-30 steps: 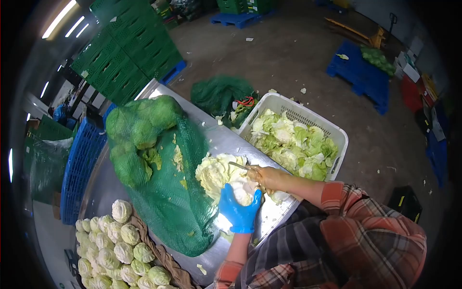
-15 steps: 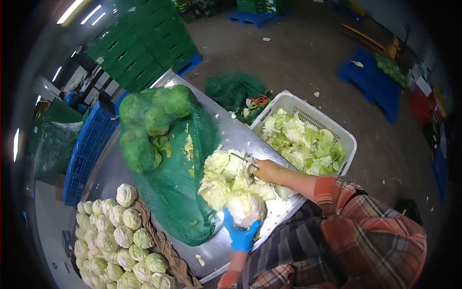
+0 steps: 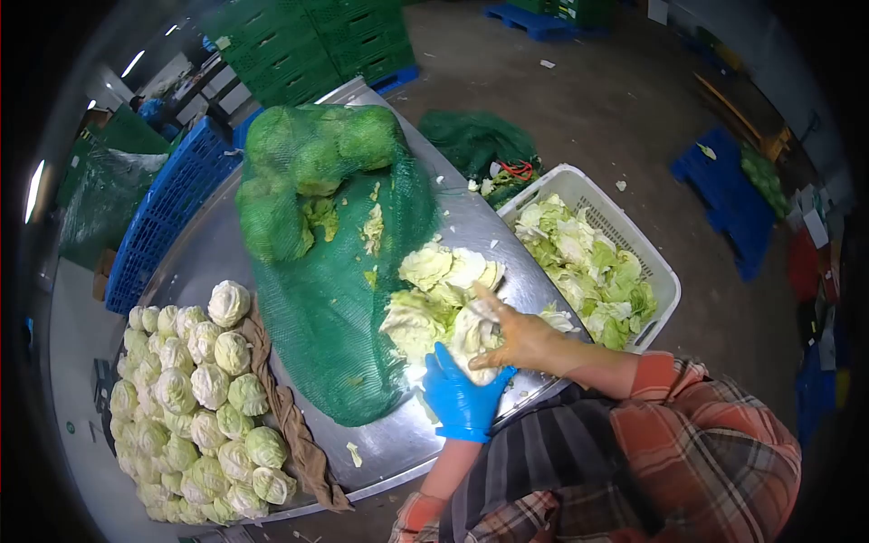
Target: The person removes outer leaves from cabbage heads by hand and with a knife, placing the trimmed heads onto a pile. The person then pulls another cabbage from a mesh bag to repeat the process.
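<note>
At the near edge of the steel table, a pale cabbage [image 3: 472, 333] sits between my two hands. My left hand [image 3: 462, 394], in a blue glove, cups its near side with the fingers apart. From the right, my bare right hand [image 3: 527, 338] grips it, thumb and fingers spread round its side. No knife shows in either hand. Loose outer leaves [image 3: 415, 317] lie against the cabbage on its far and left sides. Just left of them, a green mesh sack [image 3: 317, 317] lies on the table with several whole cabbages [image 3: 317, 163] in its far end.
A white crate [image 3: 665, 271] of cabbage leaves [image 3: 588, 262] stands right of the steel table [image 3: 444, 176]. Trimmed cabbages [image 3: 195, 389] are piled at left beside a brown cloth [image 3: 290, 434]. Green crates [image 3: 308, 45] are stacked behind; a blue pallet [image 3: 176, 213] stands upright at left.
The knife in my right hand is gone from sight, and that hand is now on the cabbage. My left hand has shifted up round its side. The whole view has shifted.
</note>
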Demonstrator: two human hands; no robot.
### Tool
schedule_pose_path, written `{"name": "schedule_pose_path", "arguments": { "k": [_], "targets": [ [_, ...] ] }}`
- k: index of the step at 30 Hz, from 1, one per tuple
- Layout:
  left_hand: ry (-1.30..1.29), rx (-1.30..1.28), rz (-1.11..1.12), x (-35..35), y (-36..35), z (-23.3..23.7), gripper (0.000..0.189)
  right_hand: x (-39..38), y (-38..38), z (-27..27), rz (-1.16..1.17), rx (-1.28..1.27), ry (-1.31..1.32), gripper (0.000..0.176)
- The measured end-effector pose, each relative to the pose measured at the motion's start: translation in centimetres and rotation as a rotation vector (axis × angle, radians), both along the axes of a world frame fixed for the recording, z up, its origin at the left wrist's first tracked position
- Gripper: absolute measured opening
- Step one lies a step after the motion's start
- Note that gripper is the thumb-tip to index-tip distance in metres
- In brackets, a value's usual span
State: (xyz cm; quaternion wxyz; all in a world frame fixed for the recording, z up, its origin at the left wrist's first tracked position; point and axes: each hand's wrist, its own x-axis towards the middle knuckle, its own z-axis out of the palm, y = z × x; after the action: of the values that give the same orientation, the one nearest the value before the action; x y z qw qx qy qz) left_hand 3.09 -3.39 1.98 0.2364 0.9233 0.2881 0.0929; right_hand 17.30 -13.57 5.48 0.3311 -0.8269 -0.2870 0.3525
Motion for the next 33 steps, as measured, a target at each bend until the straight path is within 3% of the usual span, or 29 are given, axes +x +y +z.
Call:
{"name": "schedule_pose_path", "arguments": {
  "k": [4, 7, 13, 16, 17, 19, 20, 24, 27, 29, 30, 33],
  "targets": [
    [0.014, 0.067, -0.024, -0.1, -0.3, -0.2, 0.115, 1.8, 1.1, -1.9, 0.058, -0.179, 0.111, 0.121],
    [-0.013, 0.022, -0.014, -0.7, 0.2, -0.7, 0.116, 1.0, 2.8, -1.9, 0.118, -0.167, -0.068, 0.121],
    [-0.013, 0.028, -0.012, -0.3, 0.6, -1.0, 0.116, 2.6, 5.4, -3.3, 0.112, -0.141, -0.104, 0.099],
    [-0.031, 0.074, -0.140, -0.9, 0.4, -0.7, 0.115, 3.6, 5.5, -5.8, 0.054, -0.093, -0.151, 0.090],
    [-0.102, 0.167, -0.236, -1.8, -0.2, -1.0, 0.116, 4.0, 5.2, -6.4, 0.041, -0.080, -0.132, 0.086],
    [-0.284, 0.131, -0.273, -3.0, 0.3, -3.0, 0.114, 5.3, 5.1, -8.0, 0.030, -0.055, -0.097, 0.079],
    [-0.258, 0.072, -0.237, -3.4, 0.6, -3.4, 0.112, 5.4, 5.0, -9.7, 0.010, -0.022, -0.103, 0.078],
    [-0.218, -0.237, -0.041, -3.2, 2.9, -3.1, 0.099, 5.4, 3.2, -4.6, -0.111, 0.137, 0.483, 0.083],
    [-0.246, -0.413, 0.061, -2.3, 3.4, -4.0, 0.094, 4.2, 0.8, -1.5, -0.201, -0.002, 0.218, 0.099],
    [-0.251, -0.404, 0.080, -1.7, 2.8, -4.2, 0.094, 2.1, -1.9, -4.5, -0.033, 0.219, -0.250, 0.114],
    [-0.247, -0.422, 0.098, -1.6, 2.6, -4.2, 0.094, 0.8, -2.5, -1.6, 0.029, 0.147, -0.066, 0.120],
    [-0.221, -0.444, 0.124, -1.0, 2.5, -4.0, 0.092, -2.5, -2.5, -5.3, 0.061, 0.229, -0.236, 0.118]
  ]
}}
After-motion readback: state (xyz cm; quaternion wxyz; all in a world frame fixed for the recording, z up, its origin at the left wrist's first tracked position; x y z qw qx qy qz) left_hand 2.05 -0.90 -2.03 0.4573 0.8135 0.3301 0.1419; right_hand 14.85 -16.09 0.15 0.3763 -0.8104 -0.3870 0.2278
